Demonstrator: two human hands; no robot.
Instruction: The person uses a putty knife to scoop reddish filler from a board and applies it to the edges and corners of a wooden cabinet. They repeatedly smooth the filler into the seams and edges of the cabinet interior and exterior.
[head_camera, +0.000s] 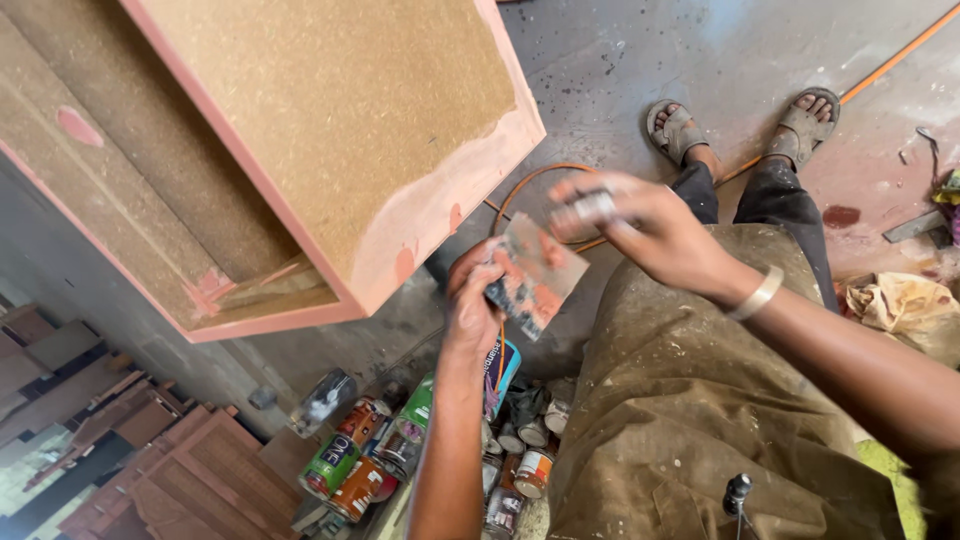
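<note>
The left hand (475, 300) comes up from the near edge of the view on a forearm that runs almost straight up the picture, wrist slightly bent. Its fingers are closed on the left edge of a flat scraper blade (533, 275), a squarish plate smeared with grey and orange-pink paste, held tilted with one corner pointing down to the right.

The right hand (640, 225) reaches in from the right on a bent arm with a pale bangle (757, 293) at the wrist. The palm faces down and the fingers are curled round a small pale object that is blurred, so what it is cannot be told. This hand is just above and to the right of the blade's far corner; whether they touch cannot be told.

Far left stands a chipboard cabinet (330, 130) with pink-filled edges, tilted. Below the hands, on the near floor, is a cluster of tins and cans (400, 455). The person wears stained brownish trousers (700, 420), and two sandalled feet (740, 130) rest on the grey floor (620, 60) beyond, with an orange hose (890, 62) running across it.
</note>
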